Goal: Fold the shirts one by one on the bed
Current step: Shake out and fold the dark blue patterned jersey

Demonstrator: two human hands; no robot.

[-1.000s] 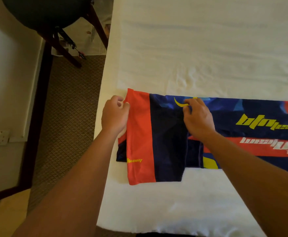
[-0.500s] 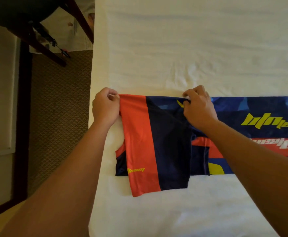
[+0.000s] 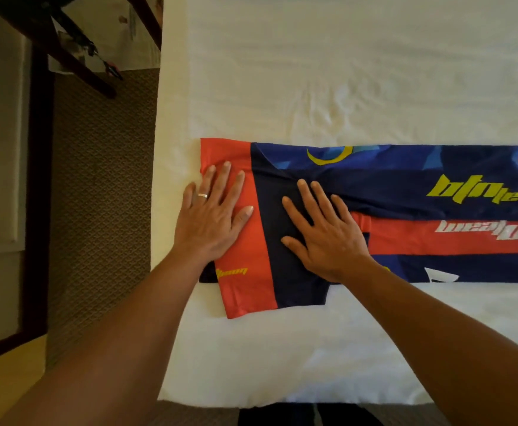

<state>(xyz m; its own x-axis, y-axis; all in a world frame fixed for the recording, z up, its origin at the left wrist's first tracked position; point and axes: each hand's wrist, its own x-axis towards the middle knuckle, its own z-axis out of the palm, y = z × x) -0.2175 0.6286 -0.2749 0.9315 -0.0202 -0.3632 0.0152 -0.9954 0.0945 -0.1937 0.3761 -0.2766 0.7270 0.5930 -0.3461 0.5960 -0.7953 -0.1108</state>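
The shirt (image 3: 374, 210), a navy, blue and orange sports jersey with yellow lettering, lies folded into a long band across the white bed (image 3: 343, 72), near its left edge and running out of view to the right. At the band's left end a sleeve (image 3: 260, 256), orange with a navy panel, is turned over the body and overhangs the band's near edge.

The left hand (image 3: 211, 216) rests flat on the orange strip, fingers straight and slightly spread, a ring (image 3: 202, 195) on one finger. The right hand (image 3: 322, 229) lies flat on the navy panel just beside it, fingers spread. Neither hand pinches or grips cloth; both press palm-down.

Judged from its smooth surface and shallow creases, the fabric is light, thin and limp, probably a slick synthetic knit. Such cloth holds no crease unaided and is likely to slide over its own layers and over the sheet. Flat pressure therefore suits smoothing; for the next fold, the sensible holds are the two corners of the left end, pinched through all layers so the turned sleeve stays trapped. Lifting by one layer alone risks the band opening.

Left of the bed are patterned carpet (image 3: 97, 179) and dark wooden furniture legs (image 3: 76, 63).
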